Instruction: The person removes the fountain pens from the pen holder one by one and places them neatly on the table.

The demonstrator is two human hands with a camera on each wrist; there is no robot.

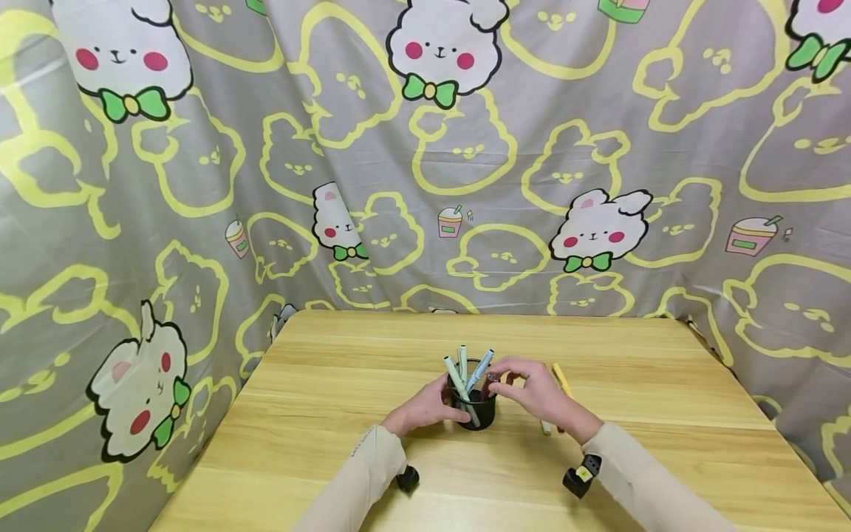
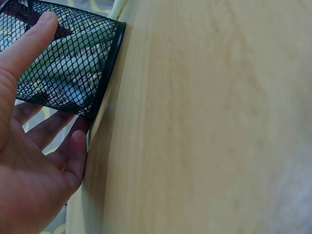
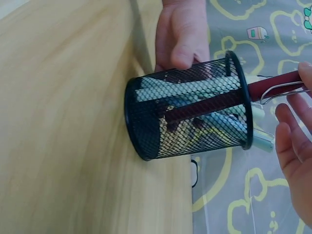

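Note:
A black mesh pen cup (image 1: 485, 415) stands upright on the wooden table. My left hand (image 1: 425, 408) holds it from the left, thumb along the near side and fingers behind it. Between the thumb and fingers of my right hand (image 1: 537, 390) is the top of a dark red pen (image 3: 278, 86) with a metal clip. Its lower part is inside the cup, above the base, as seen through the mesh in the right wrist view. Pale green pens (image 1: 455, 375) and a light blue pen (image 1: 482, 368) lean in the same cup.
Right of the cup, a yellow pen (image 1: 561, 378) and a pale pen (image 1: 546, 427) lie on the wooden table (image 1: 332, 458), partly covered by my right hand and wrist. A patterned grey curtain (image 1: 372, 148) hangs behind and beside the table.

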